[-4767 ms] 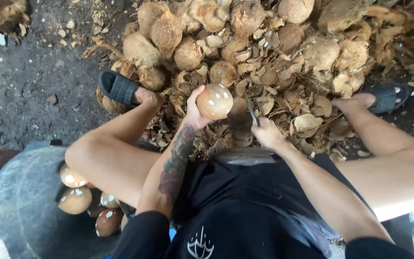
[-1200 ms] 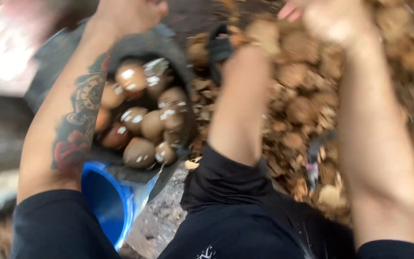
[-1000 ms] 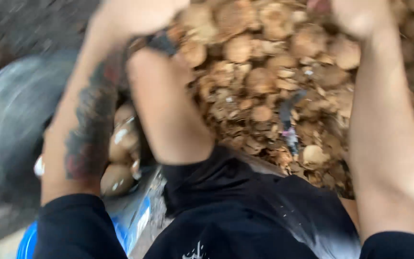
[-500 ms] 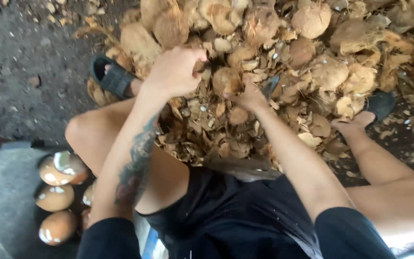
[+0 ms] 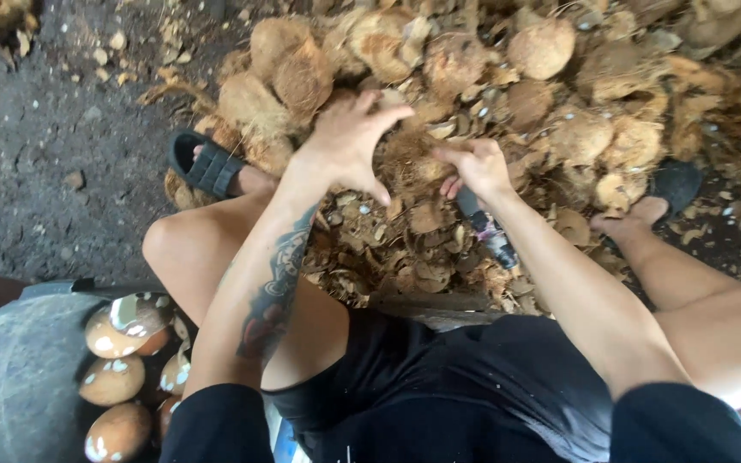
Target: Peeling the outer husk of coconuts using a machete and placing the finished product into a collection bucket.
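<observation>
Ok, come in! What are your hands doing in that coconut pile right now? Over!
Left hand open, fingers spread over a husky coconut. Right hand touching that coconut, gripping a knife, blade hidden. Loose husk scraps piled beneath.

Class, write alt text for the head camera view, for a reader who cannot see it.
A seated person's left hand spreads open over a husked coconut in a heap of coconut husks, while the right hand grips a knife handle. A dark tub of peeled coconuts sits at lower left.

Your black sandals (image 5: 207, 165), your dark shorts (image 5: 439, 394), a grey tub (image 5: 10, 377) by your knee, peeled brown coconuts (image 5: 113, 381) inside it
</observation>
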